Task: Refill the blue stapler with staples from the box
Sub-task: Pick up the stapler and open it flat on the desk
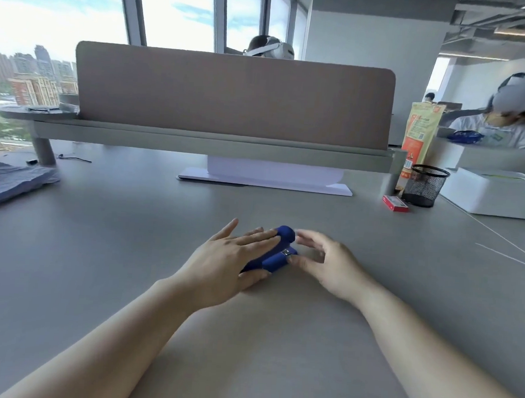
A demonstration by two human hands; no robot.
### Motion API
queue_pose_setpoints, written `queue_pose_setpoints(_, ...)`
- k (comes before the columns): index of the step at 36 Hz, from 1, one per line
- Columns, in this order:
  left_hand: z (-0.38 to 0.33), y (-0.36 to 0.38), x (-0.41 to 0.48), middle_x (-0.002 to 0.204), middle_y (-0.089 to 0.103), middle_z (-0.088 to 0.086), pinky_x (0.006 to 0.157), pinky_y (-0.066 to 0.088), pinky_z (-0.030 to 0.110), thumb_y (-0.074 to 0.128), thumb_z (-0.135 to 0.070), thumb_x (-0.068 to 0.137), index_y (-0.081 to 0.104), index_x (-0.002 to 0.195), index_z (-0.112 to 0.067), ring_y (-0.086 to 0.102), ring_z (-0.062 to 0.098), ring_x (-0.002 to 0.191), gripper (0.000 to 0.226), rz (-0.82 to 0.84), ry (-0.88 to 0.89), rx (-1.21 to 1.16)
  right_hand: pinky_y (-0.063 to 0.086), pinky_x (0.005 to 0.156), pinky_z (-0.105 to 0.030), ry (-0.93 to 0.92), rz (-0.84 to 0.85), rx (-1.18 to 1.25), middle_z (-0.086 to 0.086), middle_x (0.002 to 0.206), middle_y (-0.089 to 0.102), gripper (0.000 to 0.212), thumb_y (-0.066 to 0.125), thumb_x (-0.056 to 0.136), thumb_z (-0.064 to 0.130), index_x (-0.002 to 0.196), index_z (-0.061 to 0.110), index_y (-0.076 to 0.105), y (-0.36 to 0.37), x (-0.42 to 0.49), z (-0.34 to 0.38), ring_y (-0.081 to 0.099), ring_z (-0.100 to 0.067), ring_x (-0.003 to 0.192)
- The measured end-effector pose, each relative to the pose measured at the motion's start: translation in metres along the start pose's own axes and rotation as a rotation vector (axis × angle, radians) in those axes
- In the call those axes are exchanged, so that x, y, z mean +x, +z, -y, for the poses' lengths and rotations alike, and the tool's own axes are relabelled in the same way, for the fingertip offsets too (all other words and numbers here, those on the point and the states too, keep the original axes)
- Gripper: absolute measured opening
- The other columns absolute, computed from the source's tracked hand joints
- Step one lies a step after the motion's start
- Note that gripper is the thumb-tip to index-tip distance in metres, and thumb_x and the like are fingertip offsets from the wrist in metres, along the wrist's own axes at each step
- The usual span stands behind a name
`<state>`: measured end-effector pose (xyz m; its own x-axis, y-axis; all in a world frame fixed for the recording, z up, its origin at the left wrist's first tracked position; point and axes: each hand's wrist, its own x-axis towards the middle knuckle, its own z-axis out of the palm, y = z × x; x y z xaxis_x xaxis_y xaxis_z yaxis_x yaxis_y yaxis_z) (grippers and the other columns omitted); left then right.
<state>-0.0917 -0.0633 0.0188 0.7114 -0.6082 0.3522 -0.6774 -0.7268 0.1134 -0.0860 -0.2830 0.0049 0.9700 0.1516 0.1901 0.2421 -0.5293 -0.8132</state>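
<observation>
The blue stapler [278, 254] lies on the grey desk [131, 237] in front of me, its front end with a bit of metal showing toward the right. My left hand [227, 258] rests over its left part, fingers spread across the top and thumb underneath against the side. My right hand [328, 263] is at the stapler's right end, blurred, with thumb and fingertips touching or nearly touching the front tip. A small red staple box [395, 203] sits far off at the right back of the desk, beside a mesh cup.
A black mesh pen cup [424, 186], an orange packet [418, 140] and a white box [495, 192] stand at the right back. A brown divider screen [233, 97] runs across the desk's far edge. Blue cloth [12, 182] lies at the left. People sit beyond.
</observation>
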Motion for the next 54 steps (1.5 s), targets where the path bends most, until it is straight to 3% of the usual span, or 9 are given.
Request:
queue_pose_setpoints(4,0.0,0.004,0.0,0.142,0.023,-0.028,0.118,0.0,0.03,0.044,-0.043,0.092,0.03,0.14,-0.037,0.019,-0.003,0.138,0.05,-0.061,-0.034,-0.109,0.037,0.102,-0.017,-0.037,0.042,0.084,0.015,0.129,0.057,0.048,0.068,0.082,0.025,0.125,0.032,0.05,0.002,0.0,0.005,0.044,0.014,0.121)
queue_pose_setpoints(9,0.006,0.005,0.004,0.144,0.033,-0.023,0.115,-0.002,0.027,0.04,-0.05,0.09,0.036,0.138,-0.038,0.023,-0.003,0.137,0.049,-0.078,-0.009,-0.058,0.035,0.078,0.005,-0.057,0.024,0.131,0.014,0.117,0.063,0.043,0.069,0.081,0.013,0.118,0.028,0.055,0.002,0.0,0.009,0.05,0.019,0.108)
queue_pose_setpoints(14,0.01,0.003,0.004,0.142,0.038,-0.023,0.115,0.005,0.034,0.03,-0.052,0.088,0.04,0.135,-0.037,0.029,0.002,0.136,0.051,-0.097,0.027,0.003,0.04,0.085,-0.015,-0.04,-0.037,0.145,0.012,0.11,0.067,0.036,0.074,0.075,0.017,0.106,0.03,0.06,0.002,0.0,0.009,0.057,0.008,0.104)
queue_pose_setpoints(20,0.013,0.004,0.005,0.141,0.043,-0.019,0.114,0.005,0.031,0.049,-0.016,0.092,0.041,0.135,-0.035,0.034,0.005,0.135,0.047,-0.165,-0.059,0.026,0.041,0.091,-0.022,-0.025,-0.086,0.13,0.01,0.11,0.066,0.032,0.075,0.074,0.023,0.103,0.03,0.063,0.005,0.0,0.009,0.056,-0.003,0.108)
queue_pose_setpoints(28,0.003,0.008,0.01,0.136,0.051,-0.016,0.107,0.016,0.017,0.051,-0.022,0.093,0.052,0.128,-0.031,0.044,0.01,0.125,0.036,-0.266,-0.195,-0.183,0.038,0.077,-0.013,0.012,-0.056,0.141,0.006,0.116,0.066,0.03,0.068,0.081,0.017,0.106,0.027,0.055,0.016,0.01,0.013,0.057,-0.005,0.111)
queue_pose_setpoints(33,-0.006,0.007,0.014,0.125,0.062,-0.007,0.088,0.042,0.029,0.056,-0.032,0.089,0.053,0.127,-0.027,0.055,0.021,0.109,0.039,-0.246,-0.229,-0.192,0.044,0.073,-0.02,0.019,-0.084,0.156,0.006,0.101,0.069,0.028,0.072,0.077,0.019,0.1,0.025,0.058,0.017,0.009,0.015,0.061,-0.007,0.091)
queue_pose_setpoints(38,-0.005,0.012,0.015,0.12,0.064,-0.006,0.086,0.042,0.027,0.059,-0.037,0.086,0.056,0.123,-0.027,0.057,0.018,0.109,0.038,-0.268,-0.223,-0.219,0.043,0.068,-0.006,-0.037,-0.073,0.122,0.013,0.087,0.065,0.021,0.073,0.076,0.017,0.089,0.029,0.06,0.018,0.006,0.018,0.057,0.007,0.076)
queue_pose_setpoints(44,-0.002,0.013,0.017,0.112,0.066,-0.004,0.086,0.042,0.024,0.061,-0.032,0.085,0.06,0.118,-0.024,0.058,0.017,0.103,0.034,-0.299,-0.203,-0.349,0.045,0.073,-0.022,0.035,-0.055,0.193,0.0,0.091,0.069,0.034,0.074,0.075,0.02,0.105,0.022,0.059,0.015,0.006,0.018,0.061,-0.01,0.081)
queue_pose_setpoints(54,-0.001,0.001,0.016,0.101,0.066,-0.009,0.078,0.038,0.007,0.064,-0.022,0.084,0.062,0.11,-0.025,0.057,0.007,0.093,0.026,-0.466,-0.276,-0.555,0.046,0.074,-0.014,-0.025,-0.08,0.231,0.007,0.083,0.068,0.015,0.069,0.08,0.015,0.081,0.029,0.066,0.014,0.005,0.018,0.063,-0.006,0.074)
